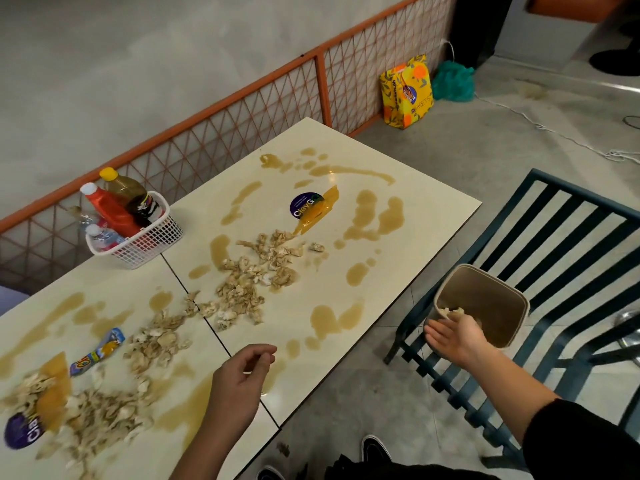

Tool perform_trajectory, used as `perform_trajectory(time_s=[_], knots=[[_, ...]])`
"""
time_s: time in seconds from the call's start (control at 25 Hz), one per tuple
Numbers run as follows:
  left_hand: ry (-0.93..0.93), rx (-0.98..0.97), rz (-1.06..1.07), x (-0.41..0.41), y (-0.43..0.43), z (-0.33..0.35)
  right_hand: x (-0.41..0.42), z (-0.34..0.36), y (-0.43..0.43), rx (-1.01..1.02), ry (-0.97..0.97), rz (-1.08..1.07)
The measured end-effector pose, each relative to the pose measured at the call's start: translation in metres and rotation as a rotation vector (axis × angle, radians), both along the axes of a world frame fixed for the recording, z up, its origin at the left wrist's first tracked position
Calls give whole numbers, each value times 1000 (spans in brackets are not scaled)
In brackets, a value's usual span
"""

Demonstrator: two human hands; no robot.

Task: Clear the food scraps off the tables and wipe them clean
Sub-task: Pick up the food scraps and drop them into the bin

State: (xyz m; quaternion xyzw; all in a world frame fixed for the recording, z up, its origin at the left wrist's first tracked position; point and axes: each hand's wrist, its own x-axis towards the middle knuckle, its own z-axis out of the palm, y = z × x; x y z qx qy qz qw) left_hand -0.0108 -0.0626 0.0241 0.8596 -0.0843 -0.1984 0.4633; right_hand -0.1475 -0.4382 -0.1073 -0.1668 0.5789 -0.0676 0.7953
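Two cream tables stand pushed together, the far one [433, 216] and the near one [41, 299]. Both carry brown liquid spills [374, 216] and piles of pale food scraps [256, 275], with more scraps [104, 414] on the near table. My left hand [239, 379] hovers over the near table's edge, fingers loosely curled, holding nothing. My right hand [453, 337] is held flat over the rim of a beige bin [485, 306] on the blue bench, fingers apart, with a few scraps at its fingertips dropping into the bin.
A white basket [145, 240] with sauce bottles sits at the wall side. A small colourful wrapper [100, 351] lies on the near table. Purple stickers [304, 204] mark both tables. A blue slatted bench [571, 244] stands right; a yellow bag [407, 91] is on the floor.
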Motion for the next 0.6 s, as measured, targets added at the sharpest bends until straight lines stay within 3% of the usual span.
perform_trajectory(time_s=[0.2,0.36,0.6], knots=[[40,-1,89,13,46,-3,53,51,94,-328,4,522],[85,28,154,24,102,-15,102,93,176,-618,-108,973],[171,104,139,11,199,-46,158,101,300,-1111,-254,1558]])
